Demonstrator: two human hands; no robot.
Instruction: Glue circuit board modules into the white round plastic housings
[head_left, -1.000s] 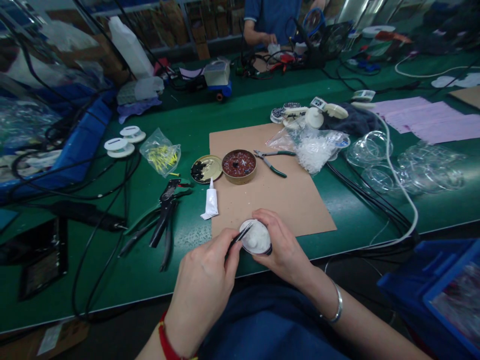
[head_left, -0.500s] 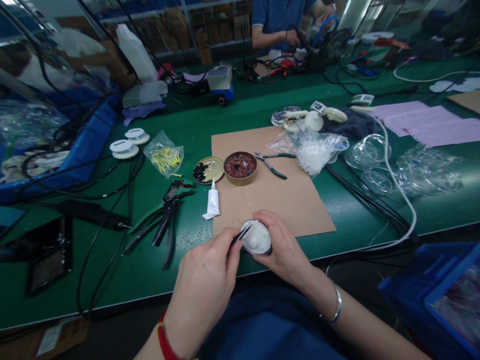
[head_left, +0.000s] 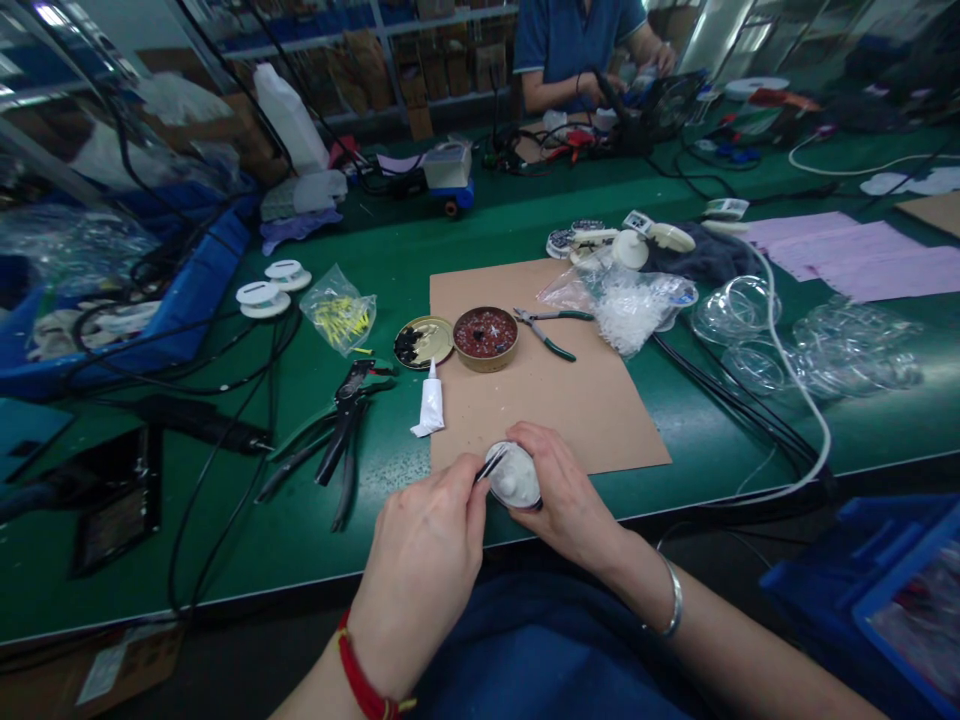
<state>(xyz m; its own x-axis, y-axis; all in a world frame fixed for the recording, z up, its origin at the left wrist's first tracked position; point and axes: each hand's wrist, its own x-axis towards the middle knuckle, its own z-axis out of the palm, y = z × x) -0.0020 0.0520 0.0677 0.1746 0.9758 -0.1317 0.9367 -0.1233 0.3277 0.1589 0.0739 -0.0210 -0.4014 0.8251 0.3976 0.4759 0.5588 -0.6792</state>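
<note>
1. My left hand (head_left: 427,535) grips tweezers (head_left: 491,464), tips at the white filling; whether they touch it, I can't tell.
2. My right hand (head_left: 561,490) holds the tub (head_left: 516,478), nearer me than the tin (head_left: 485,342).
3. Pliers (head_left: 532,319) lie right of the tin.

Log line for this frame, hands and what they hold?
left hand: grips tweezers | right hand: holds round container | tweezer tips: at white contents | tin: on brown sheet
</note>
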